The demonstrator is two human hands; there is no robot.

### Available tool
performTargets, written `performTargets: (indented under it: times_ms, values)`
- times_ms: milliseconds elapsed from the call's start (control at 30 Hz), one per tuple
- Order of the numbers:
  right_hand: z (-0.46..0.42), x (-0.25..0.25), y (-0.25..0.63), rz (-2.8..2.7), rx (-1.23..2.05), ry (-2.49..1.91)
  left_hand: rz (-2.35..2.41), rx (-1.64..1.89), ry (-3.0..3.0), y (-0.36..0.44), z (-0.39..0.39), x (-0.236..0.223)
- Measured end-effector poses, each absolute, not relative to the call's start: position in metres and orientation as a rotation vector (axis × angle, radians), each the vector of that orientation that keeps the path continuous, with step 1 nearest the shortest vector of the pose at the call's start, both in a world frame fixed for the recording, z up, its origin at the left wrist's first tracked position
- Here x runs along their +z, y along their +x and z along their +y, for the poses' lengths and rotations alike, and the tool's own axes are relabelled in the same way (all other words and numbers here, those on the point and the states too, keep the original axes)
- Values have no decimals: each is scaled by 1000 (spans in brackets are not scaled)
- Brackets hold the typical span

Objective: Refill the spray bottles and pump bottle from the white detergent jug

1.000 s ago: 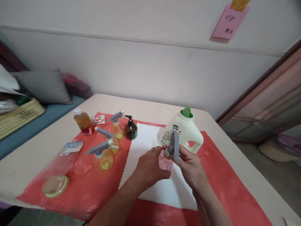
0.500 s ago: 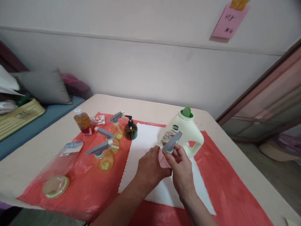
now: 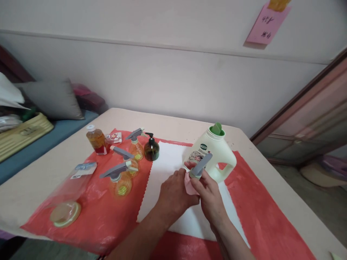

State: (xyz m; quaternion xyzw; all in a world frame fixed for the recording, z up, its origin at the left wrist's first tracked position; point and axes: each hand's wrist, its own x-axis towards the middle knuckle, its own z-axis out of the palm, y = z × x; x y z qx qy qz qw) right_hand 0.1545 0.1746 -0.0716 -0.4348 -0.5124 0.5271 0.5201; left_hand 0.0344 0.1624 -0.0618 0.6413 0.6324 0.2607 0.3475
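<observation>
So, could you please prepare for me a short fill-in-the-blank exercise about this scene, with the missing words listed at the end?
1. The left hand grips the body of the pink bottle, while the ____ hand is at its gray spray head.
2. Left of the white cloth stand ____ gray-headed spray bottles.
3. The spout in the mouth of the cream jug is ____.

Missing words: right; three; green.
</observation>
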Motion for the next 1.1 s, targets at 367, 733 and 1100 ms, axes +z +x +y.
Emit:
performTargets:
  times_ms: [367, 733, 1100]
  values:
    - [174, -73, 150, -1177, 1201, -1154, 1615, 668, 1577, 35, 163, -49]
    - [176, -76, 141, -1105, 1203, -1110, 1679, 643, 1578, 40, 165, -49]
    - [178, -83, 155, -1361, 913, -1183, 1284, 830, 1417, 31, 159, -52]
